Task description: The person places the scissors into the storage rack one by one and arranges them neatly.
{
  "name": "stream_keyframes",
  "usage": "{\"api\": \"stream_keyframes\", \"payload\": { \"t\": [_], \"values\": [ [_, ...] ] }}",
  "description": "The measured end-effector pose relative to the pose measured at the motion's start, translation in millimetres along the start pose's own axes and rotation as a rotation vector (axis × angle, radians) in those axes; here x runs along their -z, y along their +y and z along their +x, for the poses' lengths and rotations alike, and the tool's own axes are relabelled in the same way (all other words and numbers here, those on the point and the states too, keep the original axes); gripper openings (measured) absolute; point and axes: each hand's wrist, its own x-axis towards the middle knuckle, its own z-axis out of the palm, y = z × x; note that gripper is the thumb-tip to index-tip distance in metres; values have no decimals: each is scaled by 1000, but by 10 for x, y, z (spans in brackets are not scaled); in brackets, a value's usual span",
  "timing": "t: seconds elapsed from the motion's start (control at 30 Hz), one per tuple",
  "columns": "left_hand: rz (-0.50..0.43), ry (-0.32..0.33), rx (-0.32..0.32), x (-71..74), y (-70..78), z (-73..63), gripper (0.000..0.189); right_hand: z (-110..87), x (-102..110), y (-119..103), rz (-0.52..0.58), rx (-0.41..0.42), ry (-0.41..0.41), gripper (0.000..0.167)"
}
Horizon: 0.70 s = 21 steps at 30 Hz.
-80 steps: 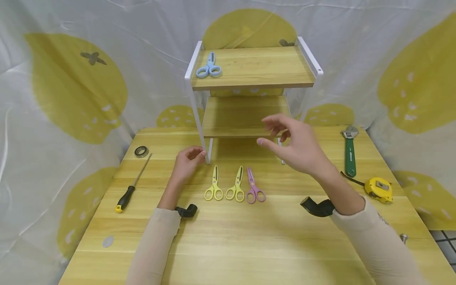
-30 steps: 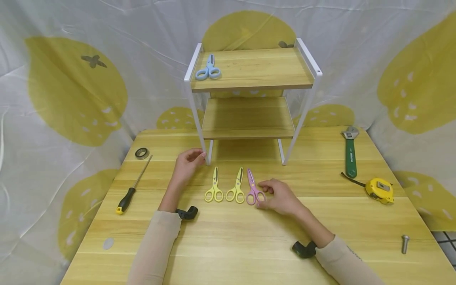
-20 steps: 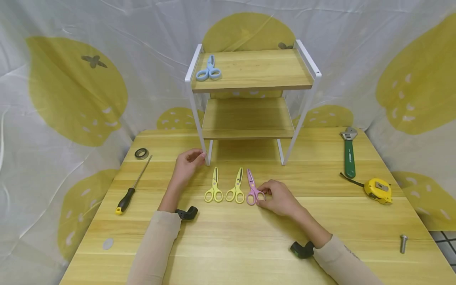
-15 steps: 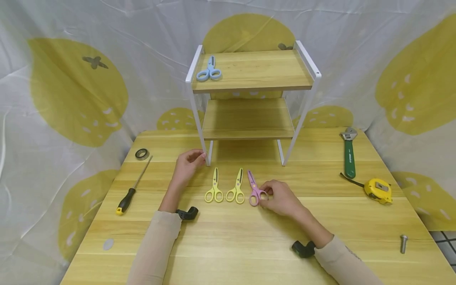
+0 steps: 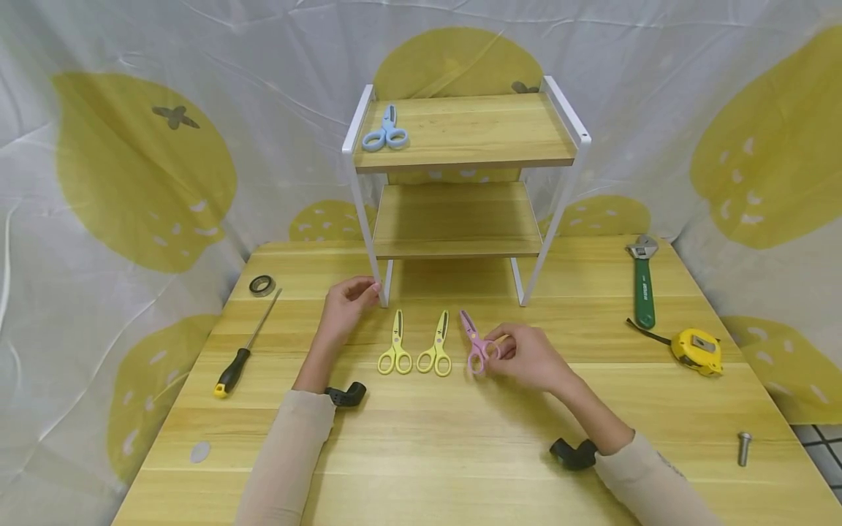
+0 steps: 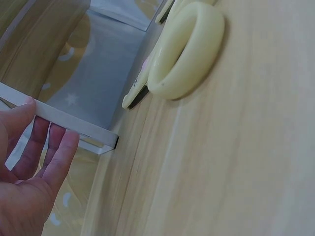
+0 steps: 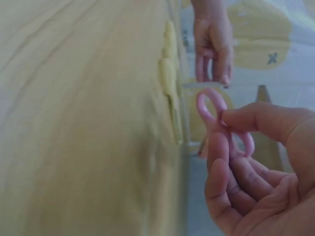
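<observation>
My left hand point(image 5: 343, 310) pinches the front left leg point(image 6: 74, 121) of a white-framed wooden shelf rack point(image 5: 473, 135), thumb on one side and fingers on the other. My right hand point(image 5: 531, 358) pinches pink scissors point(image 5: 474, 336) by the handle loops, which look raised from the table in the right wrist view; the blades point away and to the left. Two pairs of yellow scissors, one left point(image 5: 397, 340) and one right point(image 5: 440, 340), lie side by side in front of the rack. Light-blue scissors point(image 5: 389, 126) rest at the top board's left end.
On the left of the table point(image 5: 421, 453) are a black tape roll point(image 5: 262, 286), a screwdriver point(image 5: 234, 370) and a grey disc point(image 5: 200, 451). On the right lie an adjustable wrench point(image 5: 644, 285), a yellow tape measure point(image 5: 697, 351) and a bolt point(image 5: 744, 448). A lemon-print curtain hangs behind.
My right hand came down from beside the rack to the pink scissors, took hold of their loops and shifted them slightly right, turning them. My left hand stayed on the leg.
</observation>
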Motion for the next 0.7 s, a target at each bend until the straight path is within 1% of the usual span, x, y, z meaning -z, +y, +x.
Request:
{"api": "stream_keyframes", "payload": {
  "t": [0.1, 0.2, 0.4, 0.5, 0.6, 0.7],
  "values": [
    [2, 2, -4, -6, 7, 0, 42, -39, 92, -79, 28, 41, 13, 36],
    [8, 4, -11, -3, 9, -4, 42, -87, 203, -227, 45, 82, 32, 35],
    [34, 5, -24, 21, -7, -20, 46, -185, 489, -676, 20, 163, 107, 34],
    [38, 0, -23, 23, -14, -17, 45, -236, 636, -888, 22, 198, 141, 34],
    [27, -7, -11, 16, -7, -8, 44, -274, 781, -1094, 32, 231, 177, 35],
    [20, -9, 7, 15, -5, -4, 43, -272, 918, -1302, 30, 268, 221, 36]
  ]
}}
